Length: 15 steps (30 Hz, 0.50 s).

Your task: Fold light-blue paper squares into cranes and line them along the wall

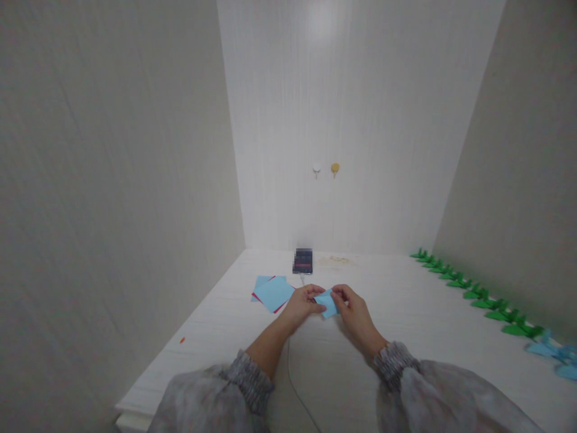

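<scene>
Holding a small light-blue paper piece (pixel 327 302) between both hands, low over the white table (pixel 415 325). Left hand (pixel 303 307) pinches its left edge, thumb on top, fingers curled under. Right hand (pixel 356 313) pinches the right edge, fingertips closed on the paper. The piece looks partly folded, but the exact fold shape is too small to tell. Both wrists come out of grey gathered sleeves (pixel 250 379).

Just left of the left hand, slightly beyond it: flat stack of sheets (pixel 273 293) lying on the table, blue on top, red edge showing underneath. Straight beyond the hands: dark device (pixel 302 261), blurred. A thin cable (pixel 291 376) leads from it under the left wrist toward the person.

Well right of the right hand, along the wall: row of green folded figures (pixel 473 293), then a few blue folded figures (pixel 556 352) nearer the person. Far left of the left hand: tiny red scrap (pixel 182 340) on the table. High beyond the hands, on the back wall: white hook (pixel 317 170) and yellow hook (pixel 335 168), side by side.
</scene>
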### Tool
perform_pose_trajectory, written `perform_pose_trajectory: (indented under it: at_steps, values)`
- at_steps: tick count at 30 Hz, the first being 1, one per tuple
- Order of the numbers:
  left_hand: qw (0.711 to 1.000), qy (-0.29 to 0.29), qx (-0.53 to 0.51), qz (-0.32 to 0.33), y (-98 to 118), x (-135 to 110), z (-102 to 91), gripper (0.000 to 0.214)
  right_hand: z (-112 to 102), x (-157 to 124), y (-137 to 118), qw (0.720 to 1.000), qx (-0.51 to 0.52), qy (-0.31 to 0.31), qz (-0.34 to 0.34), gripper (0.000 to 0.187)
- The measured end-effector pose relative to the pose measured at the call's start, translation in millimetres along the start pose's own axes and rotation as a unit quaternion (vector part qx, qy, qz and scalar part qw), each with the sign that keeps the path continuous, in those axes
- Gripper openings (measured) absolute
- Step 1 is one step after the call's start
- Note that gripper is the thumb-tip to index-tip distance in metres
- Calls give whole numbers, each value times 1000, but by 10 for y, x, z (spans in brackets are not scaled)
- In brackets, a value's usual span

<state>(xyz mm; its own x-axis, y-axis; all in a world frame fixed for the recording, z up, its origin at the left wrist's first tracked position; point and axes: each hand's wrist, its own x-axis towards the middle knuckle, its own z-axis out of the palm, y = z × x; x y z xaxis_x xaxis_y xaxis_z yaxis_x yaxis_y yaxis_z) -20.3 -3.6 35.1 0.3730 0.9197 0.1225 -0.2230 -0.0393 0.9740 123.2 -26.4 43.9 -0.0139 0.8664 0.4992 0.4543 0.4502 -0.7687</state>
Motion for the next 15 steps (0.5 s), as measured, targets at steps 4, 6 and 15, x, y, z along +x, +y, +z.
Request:
perform_pose_trajectory:
  at_steps: [4, 6, 15]
  values:
    - [999, -3, -35, -7, 26, -23, 35, 46, -8, 7, 38, 999, -21, 20, -24, 15]
    - [999, 7, -44, -14, 30, -22, 45, 48, -20, 19, 55, 996, -69, 19, -61, 14]
    - [997, 40, -73, -10, 51, -12, 33, 46, -24, 38, 6, 974, -186, -8, -132, 25]
